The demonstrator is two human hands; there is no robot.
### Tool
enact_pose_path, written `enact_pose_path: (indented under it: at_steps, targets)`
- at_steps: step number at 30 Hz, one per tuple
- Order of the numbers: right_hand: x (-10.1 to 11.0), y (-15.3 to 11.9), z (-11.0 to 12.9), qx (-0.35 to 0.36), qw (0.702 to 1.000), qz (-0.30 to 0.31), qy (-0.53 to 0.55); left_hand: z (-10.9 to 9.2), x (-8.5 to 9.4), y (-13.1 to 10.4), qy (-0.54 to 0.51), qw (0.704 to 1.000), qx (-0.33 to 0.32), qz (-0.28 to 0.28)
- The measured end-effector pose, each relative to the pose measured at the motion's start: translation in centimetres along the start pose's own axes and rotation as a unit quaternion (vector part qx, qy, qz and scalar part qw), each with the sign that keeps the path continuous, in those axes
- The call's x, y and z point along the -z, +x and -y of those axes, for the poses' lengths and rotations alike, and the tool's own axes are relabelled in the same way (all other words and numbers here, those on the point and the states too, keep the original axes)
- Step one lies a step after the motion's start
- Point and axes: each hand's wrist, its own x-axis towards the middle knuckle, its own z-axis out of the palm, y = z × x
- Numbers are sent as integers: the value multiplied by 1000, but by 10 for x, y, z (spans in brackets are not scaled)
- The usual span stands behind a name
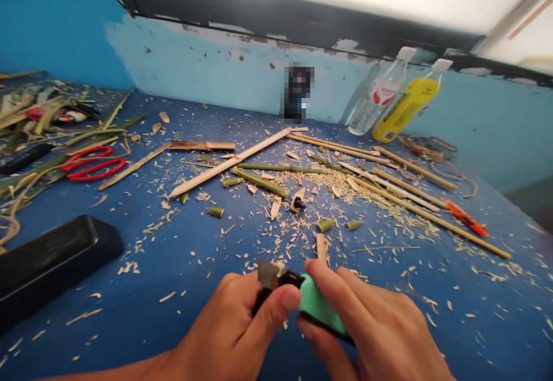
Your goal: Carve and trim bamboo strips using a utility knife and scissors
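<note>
Near the bottom centre, my left hand (235,326) is closed around a dark piece, with a short grey metal blade (268,274) standing out above its fingers. My right hand (374,323) grips a mint-green and black tool (318,306) between thumb and fingers. The black end of that tool meets my left thumb. How the blade joins the black part is hidden by my fingers. Just beyond my hands a flat bamboo strip (321,248) lies on the blue table (207,289), among pale shavings.
Bamboo sticks (233,162) lie across the middle. Red-handled scissors (93,165) and a black case (60,266) are at left. An orange cutter (466,218) lies right. A clear bottle (380,93) and a yellow bottle (408,104) lean on the wall.
</note>
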Motion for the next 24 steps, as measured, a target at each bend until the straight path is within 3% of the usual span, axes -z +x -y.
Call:
enact_pose_path:
  at_steps: [5, 8, 10, 13, 17, 19, 24]
  targets:
    - [9, -1, -12, -57, 996, -29, 62, 5, 3, -10, -37, 999, 25, -4]
    - [9, -1, -16, -39, 996, -22, 83, 11, 7, -10, -74, 995, 43, -47]
    - [8, -2, -16, -14, 997, -14, 71, 11, 10, -7, -86, 994, 45, -47]
    - [5, -1, -17, 30, 998, -8, 53, 7, 13, -1, -100, 995, 11, -14]
    - [2, 1, -16, 60, 998, 7, 26, 9, 16, 5, -74, 993, -75, -43]
    - [2, 1, -14, 54, 998, 17, 20, 11, 16, 6, -46, 993, -106, -32]
    - [3, 0, -11, 34, 999, 26, 28, 5, 14, 3, -84, 996, -41, 1]
